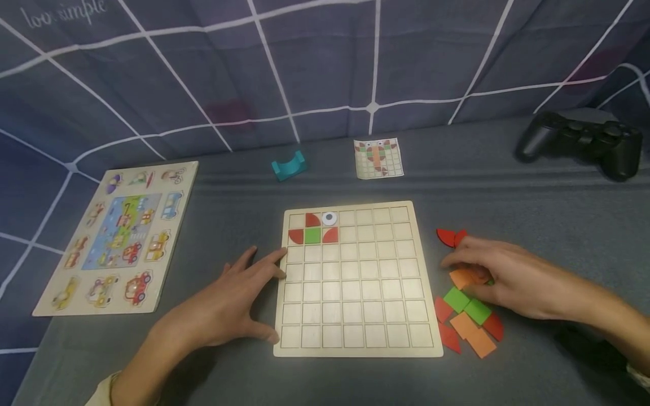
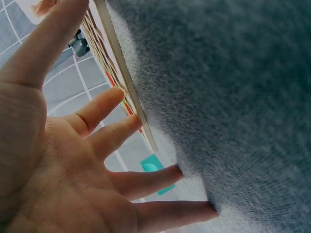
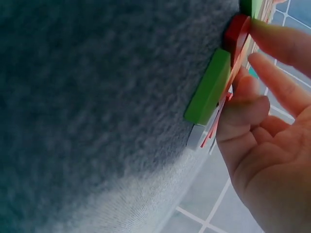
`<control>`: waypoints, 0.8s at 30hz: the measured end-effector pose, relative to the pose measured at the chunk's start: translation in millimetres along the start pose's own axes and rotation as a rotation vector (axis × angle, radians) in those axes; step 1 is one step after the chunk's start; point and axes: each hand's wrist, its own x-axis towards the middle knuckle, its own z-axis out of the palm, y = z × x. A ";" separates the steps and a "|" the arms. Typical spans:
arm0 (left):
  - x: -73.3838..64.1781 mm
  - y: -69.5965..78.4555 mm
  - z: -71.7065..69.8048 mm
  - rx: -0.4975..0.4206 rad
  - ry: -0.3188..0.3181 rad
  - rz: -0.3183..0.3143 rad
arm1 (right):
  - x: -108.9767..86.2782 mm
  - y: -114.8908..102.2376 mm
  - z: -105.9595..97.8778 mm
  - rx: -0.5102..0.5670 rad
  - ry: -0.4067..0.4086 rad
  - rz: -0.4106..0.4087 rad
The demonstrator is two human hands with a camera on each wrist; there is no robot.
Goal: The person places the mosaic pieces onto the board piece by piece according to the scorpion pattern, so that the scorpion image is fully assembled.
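Note:
A wooden grid board lies in the middle of the table. In its upper left cells sit red quarter-round tiles, a green square tile and a white round eye tile. My left hand spreads its fingers along the board's left edge, thumb by the lower corner; the left wrist view shows its palm with nothing in it. Right of the board, my right hand reaches over a loose pile of orange, green and red tiles, fingertips about an orange tile. A green tile stands out near these fingers.
Behind the board lies a small pattern card, with a teal bracket-shaped piece to its left. A wooden vehicle puzzle is at the left, a black game controller at the back right. Grid-patterned cloth rises behind.

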 end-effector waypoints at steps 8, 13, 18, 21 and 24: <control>-0.9 -1.2 -0.4 -0.007 0.001 0.000 | 1.0 3.3 -2.7 -0.056 0.037 0.001; -0.4 -1.1 0.0 -0.003 0.001 -0.003 | 0.2 6.8 -4.0 -0.079 0.041 -0.001; 0.0 -0.6 0.2 -0.004 -0.001 -0.003 | 0.1 6.9 -3.0 -0.108 0.053 0.001; 0.0 -0.3 -0.1 -0.007 -0.001 -0.004 | 0.5 5.6 -2.7 -0.135 0.054 0.006; 0.0 0.0 -0.3 -0.009 0.000 -0.003 | 1.0 4.3 -2.7 -0.160 0.065 0.001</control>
